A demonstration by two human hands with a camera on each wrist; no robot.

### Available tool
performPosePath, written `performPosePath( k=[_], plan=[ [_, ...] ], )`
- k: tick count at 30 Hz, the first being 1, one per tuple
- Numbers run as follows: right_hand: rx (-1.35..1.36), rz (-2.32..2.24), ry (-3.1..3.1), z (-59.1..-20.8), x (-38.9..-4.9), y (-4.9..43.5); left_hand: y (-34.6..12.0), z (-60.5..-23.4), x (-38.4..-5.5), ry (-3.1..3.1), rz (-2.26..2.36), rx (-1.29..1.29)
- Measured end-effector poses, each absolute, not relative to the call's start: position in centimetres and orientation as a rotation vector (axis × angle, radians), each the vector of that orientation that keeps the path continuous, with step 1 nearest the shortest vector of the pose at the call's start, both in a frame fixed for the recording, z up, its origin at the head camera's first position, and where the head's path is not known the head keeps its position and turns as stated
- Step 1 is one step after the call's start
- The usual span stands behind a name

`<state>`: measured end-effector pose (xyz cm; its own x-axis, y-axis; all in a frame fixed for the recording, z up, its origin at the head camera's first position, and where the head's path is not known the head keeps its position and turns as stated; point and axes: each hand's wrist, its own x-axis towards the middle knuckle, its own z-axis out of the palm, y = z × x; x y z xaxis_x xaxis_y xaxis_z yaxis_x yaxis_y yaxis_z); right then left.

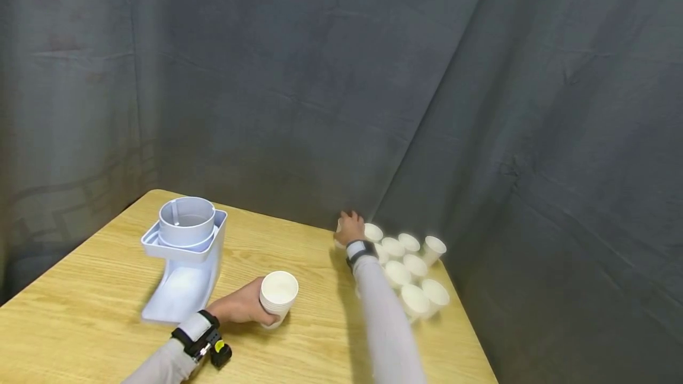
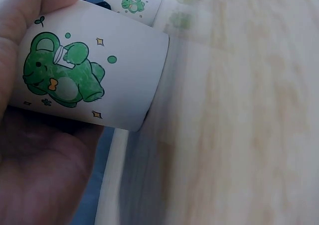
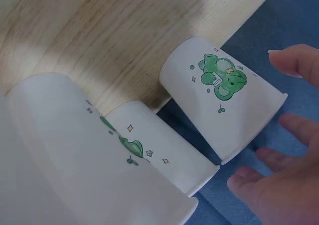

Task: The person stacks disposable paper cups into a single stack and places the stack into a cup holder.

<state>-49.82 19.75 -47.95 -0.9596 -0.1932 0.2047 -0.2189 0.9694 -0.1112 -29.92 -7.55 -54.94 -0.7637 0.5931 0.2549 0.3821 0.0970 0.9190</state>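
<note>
A nested stack of white paper cups (image 1: 280, 287) is gripped by my left hand (image 1: 242, 304) low over the middle of the table. The outer cup (image 2: 124, 70), printed with a green cartoon bear, shows close up in the left wrist view. At the table's back edge, my right hand (image 1: 350, 227) reaches over a single upright paper cup (image 3: 219, 100). In the right wrist view the thumb and fingers (image 3: 294, 185) are spread around that cup's rim end, apparently without touching it. Other bear-printed cups (image 3: 159, 145) stand beside it.
Several white cups (image 1: 415, 265) stand grouped at the table's right side. A pale dispenser-like stand (image 1: 184, 289) with a round cylinder (image 1: 187, 234) on top occupies the left. Dark grey curtains (image 1: 299, 105) hang behind the wooden table (image 1: 251, 366) and along its right edge.
</note>
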Motion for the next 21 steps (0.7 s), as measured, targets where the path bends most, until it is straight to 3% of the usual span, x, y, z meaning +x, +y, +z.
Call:
performPosePath(
  k=[21],
  plan=[
    [0.275, 0.307, -2.987, -47.98, -49.44, 19.66, -7.40, -54.86, -30.20, 2.179, 1.737, 0.982]
  ],
)
